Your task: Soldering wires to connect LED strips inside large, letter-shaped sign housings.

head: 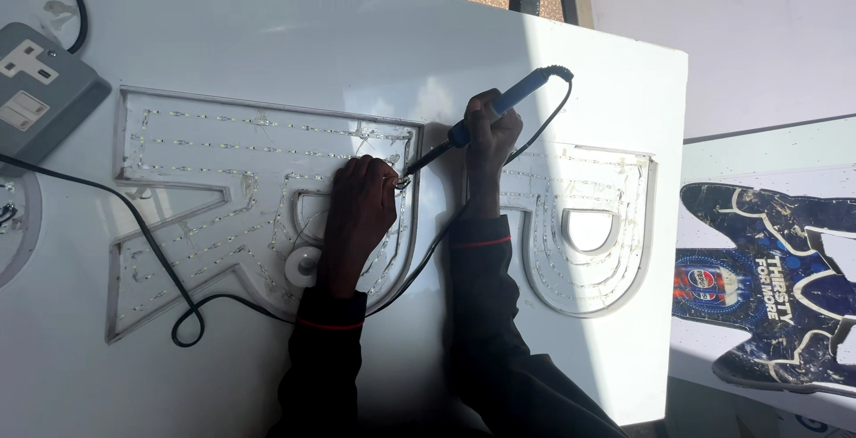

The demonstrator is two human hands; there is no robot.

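A grey socket box (pixel 40 90) sits at the left edge of the white board (pixel 267 19), with a black cable (pixel 143 233) running from that side across the surface and looping low. To the right, a second tray-like letter form (pixel 584 224) lies on the same board. Beyond the board's right edge rests a dark blue printed cut-out (pixel 776 286) on a pale surface.

Single head-worn view, looking steeply down from above the counter (pixel 553 37), close over both hands, left hand (pixel 359 210) and right hand (pixel 489 135) near frame centre, forearms entering from the bottom edge, floor visible along the top edge
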